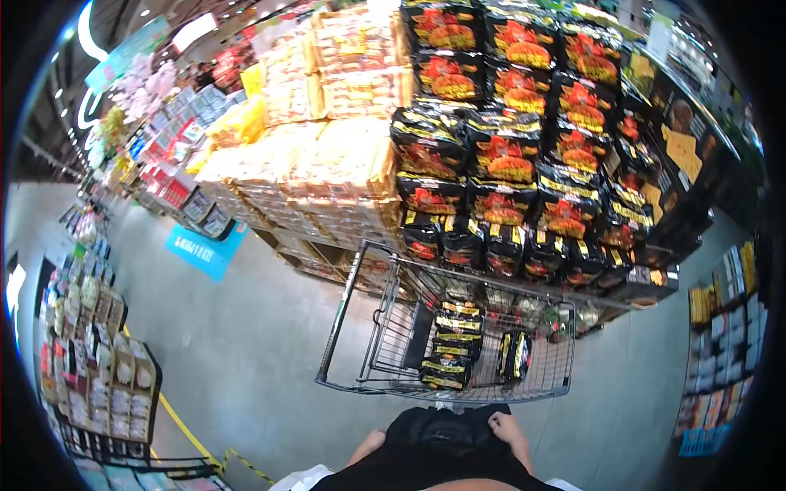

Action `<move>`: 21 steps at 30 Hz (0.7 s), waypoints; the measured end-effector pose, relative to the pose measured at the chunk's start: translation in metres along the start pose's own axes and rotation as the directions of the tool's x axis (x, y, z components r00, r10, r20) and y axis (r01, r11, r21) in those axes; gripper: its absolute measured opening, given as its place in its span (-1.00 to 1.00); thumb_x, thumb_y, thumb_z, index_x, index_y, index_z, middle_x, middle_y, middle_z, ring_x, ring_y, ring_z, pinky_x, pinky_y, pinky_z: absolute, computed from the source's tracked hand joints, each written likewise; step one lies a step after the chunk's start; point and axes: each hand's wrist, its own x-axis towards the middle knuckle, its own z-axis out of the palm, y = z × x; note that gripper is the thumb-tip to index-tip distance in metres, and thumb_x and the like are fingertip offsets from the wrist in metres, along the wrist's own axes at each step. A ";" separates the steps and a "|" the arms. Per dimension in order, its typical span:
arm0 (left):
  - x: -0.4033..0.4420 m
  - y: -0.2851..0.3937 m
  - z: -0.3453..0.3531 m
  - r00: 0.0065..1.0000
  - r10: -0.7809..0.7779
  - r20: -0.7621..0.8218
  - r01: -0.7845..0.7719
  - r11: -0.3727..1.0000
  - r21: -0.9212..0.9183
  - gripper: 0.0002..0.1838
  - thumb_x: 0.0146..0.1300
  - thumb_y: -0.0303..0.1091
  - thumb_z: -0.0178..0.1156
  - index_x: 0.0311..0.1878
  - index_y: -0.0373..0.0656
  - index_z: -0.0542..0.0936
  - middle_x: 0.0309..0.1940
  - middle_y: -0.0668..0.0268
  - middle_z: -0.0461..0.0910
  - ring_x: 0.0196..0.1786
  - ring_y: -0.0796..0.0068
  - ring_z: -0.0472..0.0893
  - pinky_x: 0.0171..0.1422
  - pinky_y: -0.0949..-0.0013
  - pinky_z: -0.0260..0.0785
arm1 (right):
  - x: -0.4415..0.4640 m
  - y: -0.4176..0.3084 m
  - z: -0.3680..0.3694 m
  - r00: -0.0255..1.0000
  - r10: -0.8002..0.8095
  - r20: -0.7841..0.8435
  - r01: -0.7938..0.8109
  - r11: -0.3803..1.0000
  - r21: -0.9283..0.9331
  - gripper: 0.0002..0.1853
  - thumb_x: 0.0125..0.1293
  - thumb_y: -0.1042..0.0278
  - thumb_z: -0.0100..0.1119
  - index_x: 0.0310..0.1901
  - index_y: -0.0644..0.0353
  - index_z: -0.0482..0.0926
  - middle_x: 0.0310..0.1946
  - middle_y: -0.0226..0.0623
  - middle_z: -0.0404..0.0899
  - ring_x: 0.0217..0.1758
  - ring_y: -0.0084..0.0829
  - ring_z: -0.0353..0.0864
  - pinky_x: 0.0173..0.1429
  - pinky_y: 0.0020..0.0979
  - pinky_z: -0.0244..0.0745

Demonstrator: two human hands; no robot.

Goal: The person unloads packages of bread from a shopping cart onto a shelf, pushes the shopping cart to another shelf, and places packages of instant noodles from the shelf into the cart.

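My left hand [373,440] hangs beside the dark clothing at my waist, its fingers too small and unclear to read. On the other side, my right hand [501,424] rests against the dark clothing with its fingers curled; what they hold, if anything, is hidden. Just ahead of both hands stands a wire shopping cart [540,393], which neither hand touches. Inside it lie a row of black packages with yellow strips [452,344] and a separate black package [514,355] to the right.
Black bags with red and yellow prints [503,155] are stacked behind the cart, beside piled pale packages [336,159]. Shelves of goods [106,376] stand at the left, more shelves [729,344] at the right. A blue floor sign [205,250] lies left of the stacks.
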 end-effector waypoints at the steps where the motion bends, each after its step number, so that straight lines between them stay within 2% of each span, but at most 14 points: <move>1: 0.012 -0.012 0.000 1.000 0.009 -0.011 -0.010 1.000 -0.024 -0.64 0.27 -0.34 -0.07 0.02 -0.28 0.57 -0.23 0.14 0.65 -0.16 0.33 0.61 0.01 0.21 0.41 | 0.007 -0.004 -0.002 1.000 0.001 0.003 -0.001 0.999 -0.055 -0.79 0.18 0.18 0.13 -0.26 0.11 0.62 -0.34 -0.04 0.64 -0.19 -0.02 0.61 -0.03 -0.11 0.49; 4: -0.001 -0.001 0.004 0.976 0.076 0.203 -0.035 0.979 -0.199 -0.63 0.27 -0.35 -0.05 0.09 -0.26 0.53 -0.24 0.20 0.63 -0.18 0.39 0.61 -0.03 0.25 0.42 | 0.025 -0.006 -0.014 0.999 -0.019 0.040 0.023 0.993 -0.115 -0.73 0.20 0.17 0.14 -0.20 0.17 0.60 -0.35 -0.05 0.64 -0.18 -0.06 0.62 -0.05 -0.17 0.50; 7: -0.047 0.013 0.014 0.904 0.151 0.399 -0.002 0.937 -0.351 -0.61 0.28 -0.37 -0.03 0.15 -0.24 0.48 -0.25 0.26 0.62 -0.20 0.45 0.60 -0.07 0.28 0.44 | 0.037 0.012 -0.026 0.995 -0.021 0.097 0.031 0.994 -0.104 -0.73 0.20 0.17 0.14 -0.20 0.18 0.61 -0.35 -0.01 0.64 -0.15 -0.06 0.62 -0.04 -0.16 0.49; 8: -0.071 0.035 0.020 0.907 0.158 0.390 -0.005 0.931 -0.365 -0.61 0.28 -0.37 -0.03 0.15 -0.24 0.48 -0.25 0.26 0.62 -0.20 0.45 0.60 -0.07 0.28 0.44 | 0.037 0.015 -0.033 0.991 -0.024 0.130 0.036 0.995 -0.095 -0.72 0.19 0.17 0.13 -0.20 0.18 0.61 -0.35 -0.01 0.64 -0.16 -0.05 0.62 -0.04 -0.15 0.49; 10: -0.124 0.091 0.036 0.961 0.215 0.172 -0.143 0.924 -0.356 -0.68 0.34 -0.38 0.05 0.12 -0.23 0.50 -0.15 0.35 0.60 -0.19 0.45 0.58 -0.06 0.36 0.43 | 0.040 0.033 -0.040 0.988 -0.067 0.138 0.082 0.991 -0.109 -0.71 0.19 0.16 0.14 -0.20 0.19 0.61 -0.35 -0.01 0.64 -0.17 -0.04 0.62 -0.05 -0.14 0.49; 11: -0.132 0.105 0.046 0.961 0.217 0.172 -0.145 0.922 -0.358 -0.68 0.34 -0.38 0.05 0.12 -0.23 0.50 -0.15 0.35 0.60 -0.19 0.45 0.58 -0.06 0.36 0.43 | 0.038 0.043 -0.042 0.986 -0.094 0.141 0.110 0.988 -0.111 -0.71 0.18 0.15 0.14 -0.20 0.19 0.61 -0.35 -0.01 0.64 -0.19 -0.03 0.62 -0.06 -0.14 0.49; 13: -0.137 0.125 0.063 0.980 0.201 -0.011 -0.184 0.875 -0.447 -0.63 0.26 -0.39 0.05 0.13 -0.23 0.51 -0.30 0.37 0.63 -0.34 0.50 0.61 -0.19 0.34 0.45 | 0.033 0.051 -0.050 0.992 -0.085 0.097 0.094 0.991 -0.092 -0.70 0.17 0.15 0.14 -0.20 0.19 0.61 -0.35 -0.01 0.64 -0.19 -0.03 0.62 -0.06 -0.14 0.49; 14: -0.118 0.118 0.071 0.979 0.203 -0.009 -0.186 0.879 -0.438 -0.63 0.26 -0.39 0.05 0.13 -0.23 0.51 -0.30 0.37 0.63 -0.34 0.50 0.61 -0.19 0.34 0.45 | 0.030 0.053 -0.050 0.996 -0.072 0.058 0.076 0.995 -0.068 -0.70 0.17 0.14 0.15 -0.21 0.19 0.61 -0.35 -0.02 0.64 -0.19 -0.03 0.62 -0.07 -0.14 0.49; 15: -0.096 0.105 0.081 0.919 0.268 -0.287 -0.312 0.943 -0.117 -0.69 0.23 -0.39 0.10 0.02 -0.24 0.57 -0.33 0.34 0.65 -0.35 0.49 0.62 -0.20 0.35 0.44 | 0.023 0.051 -0.051 0.996 -0.062 0.058 0.065 0.996 -0.061 -0.70 0.17 0.14 0.15 -0.21 0.19 0.61 -0.35 -0.02 0.64 -0.19 -0.03 0.62 -0.07 -0.14 0.49; 16: -0.078 0.089 0.094 0.772 0.397 -0.496 -0.323 0.918 0.232 -0.75 0.20 -0.38 0.16 -0.08 -0.26 0.63 -0.37 0.31 0.67 -0.37 0.48 0.63 -0.21 0.36 0.44 | 0.016 0.050 -0.055 0.996 -0.010 0.087 0.015 0.998 -0.055 -0.70 0.17 0.15 0.13 -0.18 0.19 0.60 -0.31 0.00 0.64 -0.16 -0.02 0.62 -0.04 -0.15 0.49; 17: -0.082 0.092 0.102 0.778 0.402 -0.483 -0.325 0.915 0.238 -0.75 0.20 -0.38 0.16 -0.08 -0.26 0.63 -0.37 0.31 0.67 -0.37 0.48 0.63 -0.21 0.36 0.44 | 0.011 0.052 -0.060 0.993 0.039 0.109 -0.034 0.998 -0.050 -0.69 0.18 0.16 0.11 -0.16 0.20 0.60 -0.26 0.01 0.64 -0.13 -0.02 0.62 -0.02 -0.15 0.49; 18: -0.086 0.096 0.108 0.789 0.304 -0.533 -0.308 0.948 0.085 -0.78 0.17 -0.37 0.20 -0.16 -0.27 0.65 -0.39 0.25 0.68 -0.35 0.47 0.63 -0.20 0.37 0.44 | 0.013 0.076 -0.046 0.999 -0.033 0.032 0.034 0.998 -0.050 -0.70 0.19 0.13 0.15 -0.20 0.19 0.60 -0.36 -0.02 0.64 -0.23 -0.02 0.62 -0.10 -0.15 0.49; 19: -0.092 0.098 0.113 0.801 0.194 -0.567 -0.281 0.957 -0.070 -0.80 0.15 -0.35 0.25 -0.23 -0.28 0.67 -0.40 0.18 0.69 -0.33 0.46 0.64 -0.19 0.38 0.43 | 0.014 0.088 -0.041 1.000 -0.018 0.026 0.020 0.999 -0.042 -0.70 0.19 0.13 0.15 -0.20 0.19 0.60 -0.36 -0.02 0.64 -0.23 -0.02 0.62 -0.10 -0.15 0.49; 21: -0.096 0.095 0.118 0.790 0.213 -0.575 -0.306 0.949 -0.069 -0.78 0.14 -0.33 0.27 -0.21 -0.27 0.67 -0.39 0.20 0.69 -0.33 0.49 0.64 -0.18 0.39 0.44 | 0.009 0.103 -0.026 0.998 0.012 0.060 -0.014 0.999 0.033 -0.70 0.20 0.12 0.14 -0.21 0.18 0.60 -0.36 -0.03 0.64 -0.23 -0.04 0.63 -0.11 -0.15 0.49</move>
